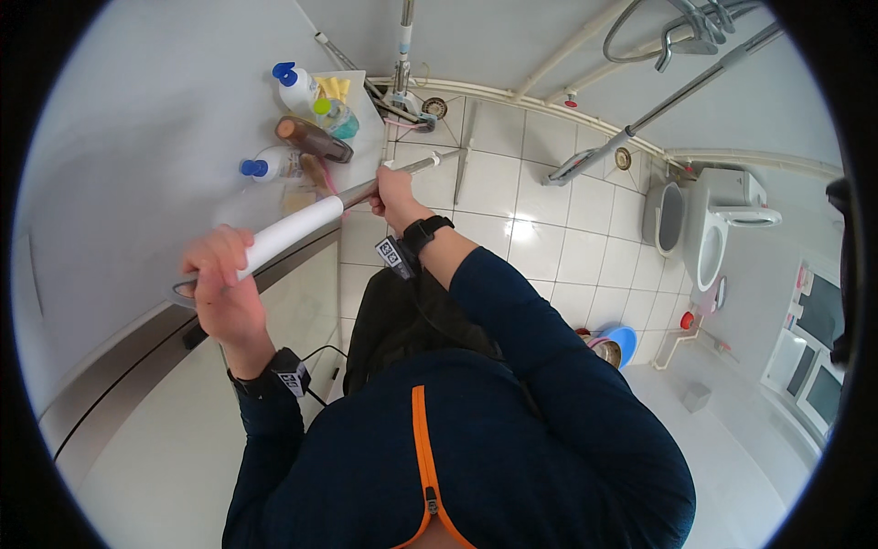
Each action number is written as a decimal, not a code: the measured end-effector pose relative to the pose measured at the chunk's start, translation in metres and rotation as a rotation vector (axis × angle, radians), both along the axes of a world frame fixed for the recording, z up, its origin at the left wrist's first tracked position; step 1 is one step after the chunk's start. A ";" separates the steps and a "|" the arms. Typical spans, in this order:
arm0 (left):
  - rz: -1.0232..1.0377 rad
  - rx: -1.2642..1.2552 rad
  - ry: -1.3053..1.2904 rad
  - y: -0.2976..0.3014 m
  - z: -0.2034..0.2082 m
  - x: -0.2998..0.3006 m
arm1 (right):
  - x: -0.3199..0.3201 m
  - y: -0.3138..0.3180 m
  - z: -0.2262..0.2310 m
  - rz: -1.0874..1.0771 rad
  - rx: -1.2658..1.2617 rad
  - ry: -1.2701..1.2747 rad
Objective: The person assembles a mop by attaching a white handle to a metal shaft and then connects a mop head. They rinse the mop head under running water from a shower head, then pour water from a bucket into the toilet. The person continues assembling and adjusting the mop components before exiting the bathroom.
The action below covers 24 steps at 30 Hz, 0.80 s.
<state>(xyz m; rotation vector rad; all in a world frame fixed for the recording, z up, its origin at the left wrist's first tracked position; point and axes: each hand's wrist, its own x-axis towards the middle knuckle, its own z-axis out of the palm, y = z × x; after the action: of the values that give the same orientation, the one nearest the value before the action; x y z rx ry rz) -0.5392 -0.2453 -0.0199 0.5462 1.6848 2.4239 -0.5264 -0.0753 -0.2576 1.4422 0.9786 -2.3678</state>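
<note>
A long-handled floor squeegee (359, 194) slants across in front of me, with a metal pole and a thick white grip (293, 233). My left hand (224, 279) is wrapped round the grip near its upper end. Farther down, my right hand (395, 195) closes on the metal pole. Past that hand, the thin blade (464, 172) at the far end is at the tiled floor (489, 224); whether it touches is hard to tell. Left of the pole stand a brown bottle (315, 139), a blue-topped white pump bottle (294, 89) and a green-capped bottle (336, 120).
Another blue-capped bottle (270, 166) and a yellow cloth (335, 89) are beside these. Long-handled cleaning tools lean in the far corner, and a flat mop (590, 158) leans on the back wall. At right are a grey bin (669, 220), a toilet (712, 252) and a blue basin (624, 340).
</note>
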 end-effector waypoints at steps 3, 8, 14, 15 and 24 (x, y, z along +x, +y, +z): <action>-0.124 0.102 0.023 0.006 0.009 -0.009 | 0.014 0.002 0.010 -0.159 -0.083 -0.055; -0.375 0.202 0.024 0.041 0.016 -0.026 | 0.033 0.012 0.021 -0.333 -0.277 -0.072; -0.667 0.160 0.152 0.073 0.029 -0.052 | 0.032 0.019 0.027 -0.453 -0.371 0.072; -0.690 0.156 0.138 0.075 0.030 -0.055 | 0.030 0.020 0.028 -0.476 -0.367 0.080; -0.904 0.121 0.155 0.099 0.043 -0.076 | 0.013 0.030 0.028 -0.723 -0.327 0.169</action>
<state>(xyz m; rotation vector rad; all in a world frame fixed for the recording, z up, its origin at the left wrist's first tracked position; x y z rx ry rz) -0.6154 -0.1459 0.0229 1.2137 0.9790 1.8283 -0.5136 -0.0457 -0.2292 1.6677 0.0462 -2.9859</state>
